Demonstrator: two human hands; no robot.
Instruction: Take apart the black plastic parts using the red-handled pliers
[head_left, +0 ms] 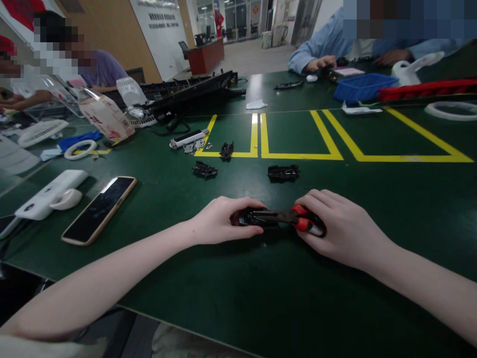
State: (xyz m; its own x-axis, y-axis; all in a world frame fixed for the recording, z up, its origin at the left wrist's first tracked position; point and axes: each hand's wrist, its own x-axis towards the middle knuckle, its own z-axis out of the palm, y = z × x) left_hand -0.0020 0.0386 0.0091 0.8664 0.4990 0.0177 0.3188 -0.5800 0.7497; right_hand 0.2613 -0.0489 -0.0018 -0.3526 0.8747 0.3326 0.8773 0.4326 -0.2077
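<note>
While the left hand (pixel 223 219) curls its fingers around a small black part (pixel 257 217) at table centre, the right hand (pixel 341 228) grips red-handled pliers (pixel 303 221) at its 3 o'clock, fingers closed; a phone (pixel 100 209) lies at 9 o'clock, black pieces (pixel 283 172) at 12

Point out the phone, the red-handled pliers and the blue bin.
phone (pixel 99 210), head view, middle of its dark screen.
pliers (pixel 303 223), head view, red handle under the right hand.
blue bin (pixel 363 88), head view, its front wall.
</note>
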